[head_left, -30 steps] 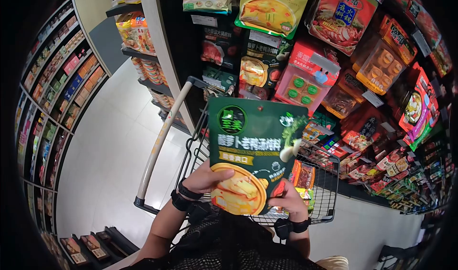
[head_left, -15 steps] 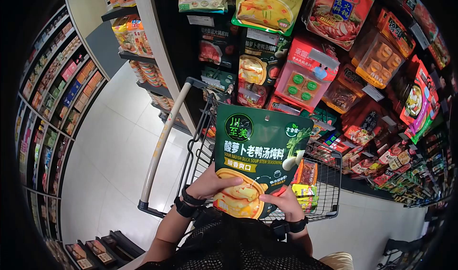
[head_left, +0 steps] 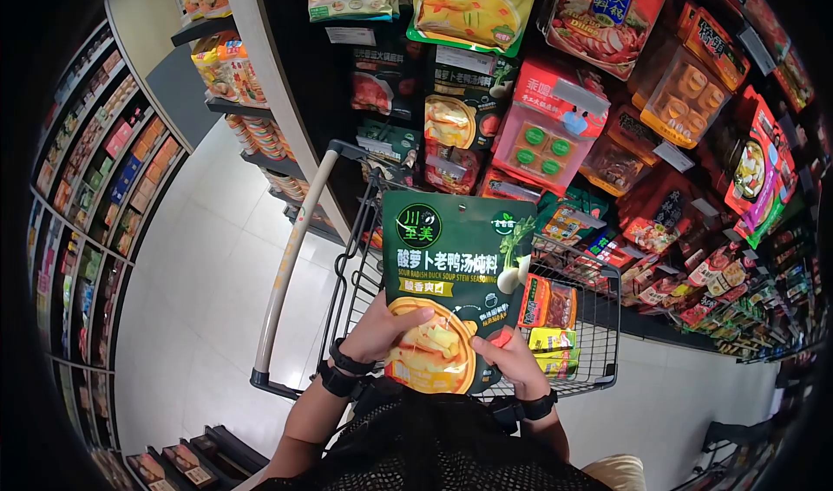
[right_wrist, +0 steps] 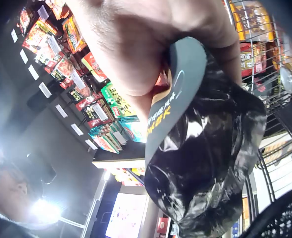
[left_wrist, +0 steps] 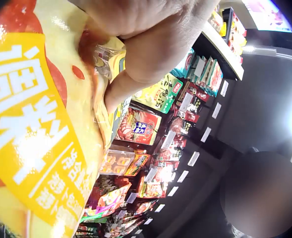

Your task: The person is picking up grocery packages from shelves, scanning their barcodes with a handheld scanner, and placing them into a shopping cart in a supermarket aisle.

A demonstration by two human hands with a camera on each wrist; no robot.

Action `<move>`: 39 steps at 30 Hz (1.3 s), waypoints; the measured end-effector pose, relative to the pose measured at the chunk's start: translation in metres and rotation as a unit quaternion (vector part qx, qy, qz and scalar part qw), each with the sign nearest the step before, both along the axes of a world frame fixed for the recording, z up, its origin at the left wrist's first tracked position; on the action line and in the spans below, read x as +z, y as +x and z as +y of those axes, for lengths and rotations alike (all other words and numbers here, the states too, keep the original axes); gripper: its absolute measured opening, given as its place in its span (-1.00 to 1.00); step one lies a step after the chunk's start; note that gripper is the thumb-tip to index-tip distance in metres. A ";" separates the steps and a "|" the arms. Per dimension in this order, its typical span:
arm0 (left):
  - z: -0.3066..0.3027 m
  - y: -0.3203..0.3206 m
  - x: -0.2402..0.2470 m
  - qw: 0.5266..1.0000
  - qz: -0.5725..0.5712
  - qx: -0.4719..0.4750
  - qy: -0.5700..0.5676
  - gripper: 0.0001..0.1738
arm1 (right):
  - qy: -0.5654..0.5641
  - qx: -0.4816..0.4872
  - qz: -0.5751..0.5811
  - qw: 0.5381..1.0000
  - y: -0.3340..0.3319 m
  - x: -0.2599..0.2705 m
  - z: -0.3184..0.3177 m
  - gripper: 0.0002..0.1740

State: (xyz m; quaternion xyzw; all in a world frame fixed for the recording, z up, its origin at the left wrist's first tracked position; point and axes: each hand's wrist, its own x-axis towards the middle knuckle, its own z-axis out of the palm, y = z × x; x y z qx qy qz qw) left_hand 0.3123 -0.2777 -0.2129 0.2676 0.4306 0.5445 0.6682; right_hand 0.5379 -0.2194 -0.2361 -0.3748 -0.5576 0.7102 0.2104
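A dark green packet of sour radish duck soup stew seasoning [head_left: 455, 261] is held up over the shopping cart, its printed front facing me. My left hand [head_left: 376, 328] grips its lower left side, the thumb lying across the bowl picture. At the lower right edge my right hand [head_left: 510, 363] pinches it with the thumb on the front. In the left wrist view the left hand [left_wrist: 151, 39] is close against the yellow printed part. The right wrist view shows the right hand [right_wrist: 136, 44] above the packet's shiny black, crinkled surface [right_wrist: 205, 148].
The wire shopping cart [head_left: 599, 317] holds a red packet [head_left: 548, 302] and yellow packets [head_left: 553, 343]; its handle [head_left: 299, 257] is at the left. Ahead hang packets such as a yellow soup packet [head_left: 473, 9] and a pink box [head_left: 548, 131]. Another shelf [head_left: 104, 170] lines the left side.
The right thumb has moved from the packet's lower right edge onto its front. The packet has shifted left and turned more upright, and more of the red packet in the cart shows.
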 end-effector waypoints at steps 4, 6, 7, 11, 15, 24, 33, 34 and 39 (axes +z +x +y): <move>0.002 -0.003 -0.011 0.998 -0.064 -0.007 -0.009 -0.55 | -0.016 -0.032 0.037 0.999 -0.009 0.010 -0.002 -0.63; 0.002 -0.006 -0.016 0.998 -0.067 -0.008 -0.016 -0.55 | -0.024 -0.045 0.054 0.997 -0.008 0.005 -0.002 -0.65; 0.001 -0.008 -0.019 0.997 -0.070 -0.010 -0.022 -0.56 | -0.026 -0.055 0.045 0.997 -0.006 -0.004 -0.001 -0.68; -0.002 -0.014 -0.027 0.996 0.015 0.091 0.011 -0.49 | 0.019 -0.188 -0.074 0.979 -0.005 -0.014 0.004 -0.79; -0.004 -0.015 -0.017 0.992 0.099 0.046 0.065 -0.32 | 0.283 -0.243 -0.143 0.917 -0.012 0.004 0.007 -0.71; 0.023 0.009 -0.041 0.874 -0.427 0.049 0.228 -0.25 | 0.616 -0.014 -0.238 0.751 -0.089 0.065 -0.043 -0.25; 0.016 -0.038 -0.039 0.874 -0.430 0.035 0.224 -0.34 | 0.522 -0.159 -0.063 0.836 -0.036 0.068 -0.007 -0.34; 0.013 -0.041 -0.042 0.861 -0.461 0.007 0.217 -0.35 | 0.454 -0.215 -0.054 0.863 -0.035 0.064 0.002 -0.31; 0.018 -0.055 -0.053 0.925 -0.369 -0.059 0.072 -0.38 | -0.024 0.054 0.129 0.990 -0.010 0.013 0.035 -0.54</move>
